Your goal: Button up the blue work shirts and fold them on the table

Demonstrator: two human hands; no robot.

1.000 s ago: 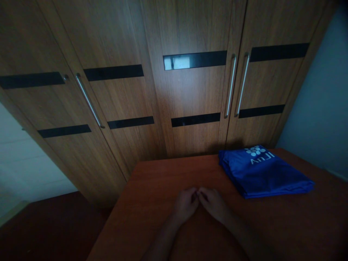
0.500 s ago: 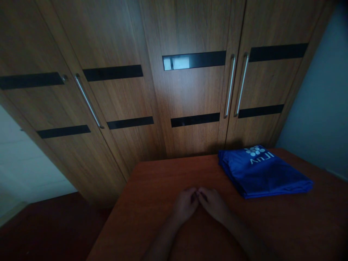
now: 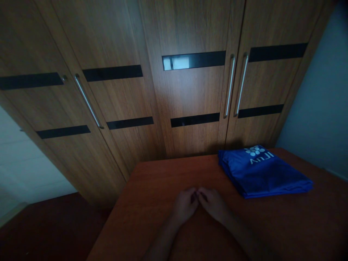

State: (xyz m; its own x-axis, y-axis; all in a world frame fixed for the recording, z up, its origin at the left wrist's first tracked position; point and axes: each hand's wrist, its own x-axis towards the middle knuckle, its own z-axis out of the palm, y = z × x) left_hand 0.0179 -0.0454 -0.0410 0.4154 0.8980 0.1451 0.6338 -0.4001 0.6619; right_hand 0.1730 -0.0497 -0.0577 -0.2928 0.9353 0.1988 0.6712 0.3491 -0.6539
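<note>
My left hand (image 3: 185, 205) and my right hand (image 3: 213, 205) rest together on the reddish-brown wooden table (image 3: 168, 174). Their fingers are curled in, and the two hands touch at the thumbs and fingertips. I see nothing held in either one, though dim light blurs the fingers' detail. To the right of my right hand, apart from it, lies a folded blue fabric bag (image 3: 272, 177) with a white printed logo and lettering.
Behind the table stands a wooden wardrobe (image 3: 190, 87) with black strips and long metal handles (image 3: 230, 87). A pale wall (image 3: 323, 108) is at the right. Dark red floor (image 3: 54, 224) shows left of the table's edge.
</note>
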